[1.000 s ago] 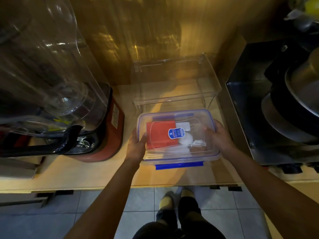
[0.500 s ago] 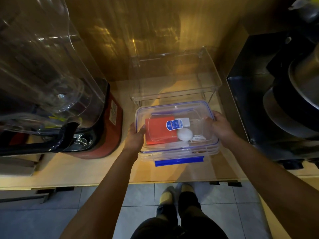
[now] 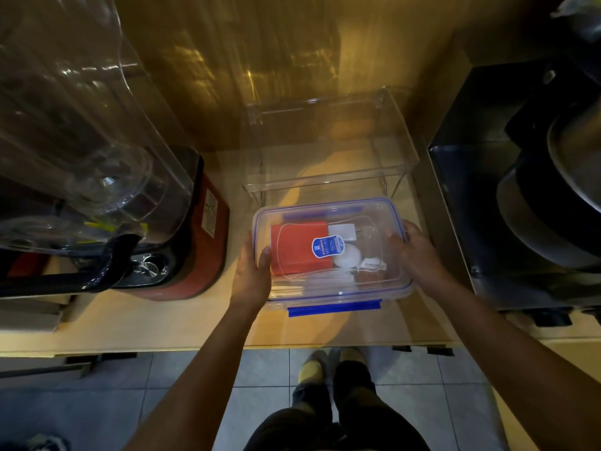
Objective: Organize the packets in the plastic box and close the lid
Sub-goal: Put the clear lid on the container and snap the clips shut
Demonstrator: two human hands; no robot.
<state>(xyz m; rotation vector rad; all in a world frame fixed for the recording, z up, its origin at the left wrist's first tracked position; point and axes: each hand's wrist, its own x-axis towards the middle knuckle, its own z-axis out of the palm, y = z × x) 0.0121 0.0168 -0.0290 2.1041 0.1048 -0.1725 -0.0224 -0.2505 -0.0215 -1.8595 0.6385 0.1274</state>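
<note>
A clear plastic box (image 3: 387, 288) with a blue-trimmed lid (image 3: 367, 209) on top sits on the wooden counter, its blue front latch (image 3: 334, 310) facing me. Through the lid I see a red packet (image 3: 296, 252), white packets (image 3: 347, 258) and a blue sticker (image 3: 327, 246). My left hand (image 3: 252, 275) grips the box's left side, thumb on the lid edge. My right hand (image 3: 414, 252) grips the right side, fingers curled over the lid rim.
A clear acrylic rack (image 3: 328, 141) stands just behind the box. A red blender (image 3: 192, 229) with a large clear jar (image 3: 74, 118) fills the left. A dark metal shelf with pots (image 3: 536, 206) stands to the right. The counter's front edge (image 3: 227, 348) lies near my feet.
Both hands have pushed the box away from me, toward the acrylic rack at the back. The grip on its two sides is unchanged.
</note>
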